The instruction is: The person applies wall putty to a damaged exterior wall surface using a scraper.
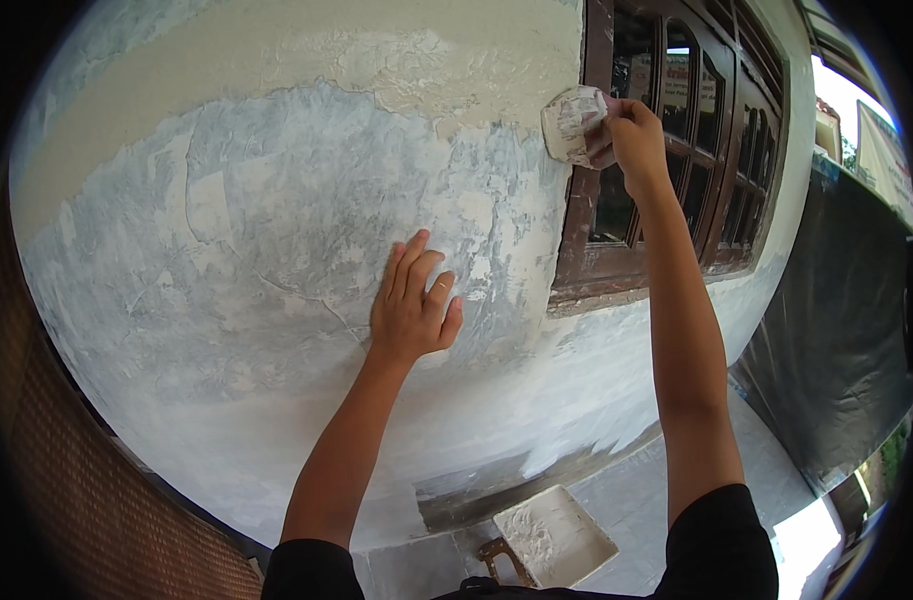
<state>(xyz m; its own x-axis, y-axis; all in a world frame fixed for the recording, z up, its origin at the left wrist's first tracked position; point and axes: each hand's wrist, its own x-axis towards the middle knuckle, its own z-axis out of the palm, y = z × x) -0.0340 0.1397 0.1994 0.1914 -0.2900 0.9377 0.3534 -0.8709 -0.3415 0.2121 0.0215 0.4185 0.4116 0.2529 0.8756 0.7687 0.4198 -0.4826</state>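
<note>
Right up at the window's edge, my right hand (637, 140) is pinching the putty-smeared spreader (573, 122), well apart from my left hand (415, 305), which is open, fingers loosely spread, at the patchy grey-white wall (277, 190). Out to the right there's the brown window (682, 135), and down below, a tray (599, 552) with pale putty (537, 532) in it.

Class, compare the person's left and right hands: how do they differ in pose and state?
The left hand holds no tool, its fingers parted and loosely bent, while the right hand grips a scraper smeared with pale paste.
The left hand is lower in the view, in front of the wall; the right hand is higher, by the brown window frame.
Both hands are ungloved.
</note>
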